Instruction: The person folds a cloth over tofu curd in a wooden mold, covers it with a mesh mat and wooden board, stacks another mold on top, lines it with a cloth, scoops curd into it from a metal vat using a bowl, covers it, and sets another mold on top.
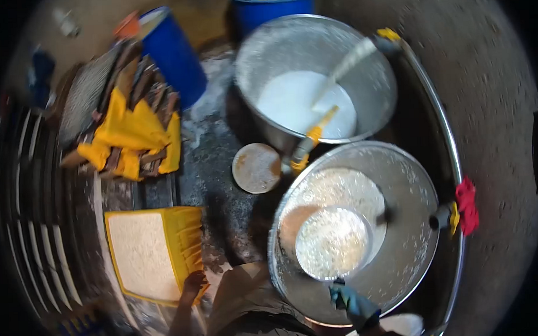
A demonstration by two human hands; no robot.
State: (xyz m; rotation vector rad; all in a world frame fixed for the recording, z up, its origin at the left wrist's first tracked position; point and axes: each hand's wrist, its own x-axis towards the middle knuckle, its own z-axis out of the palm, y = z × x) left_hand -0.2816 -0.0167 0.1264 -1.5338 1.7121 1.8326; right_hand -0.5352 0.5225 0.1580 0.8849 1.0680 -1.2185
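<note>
We see the near metal vat (410,222) spreading ahead of and around our right fingers (340,293), with the far metal vat (259,56) beyond it, holding white liquid (284,102). The yellow-edged box (138,252), filled with a pale mass, lies beside our left fingers (196,279), which are at its near right corner; blur keeps us from telling whether they are open or closed. Beyond them stands the blue barrel (179,61). Our gloved right fingers are closed at the near edge of the round pan (332,243), which is inside the near vat, full of wet, whitish lumps.
</note>
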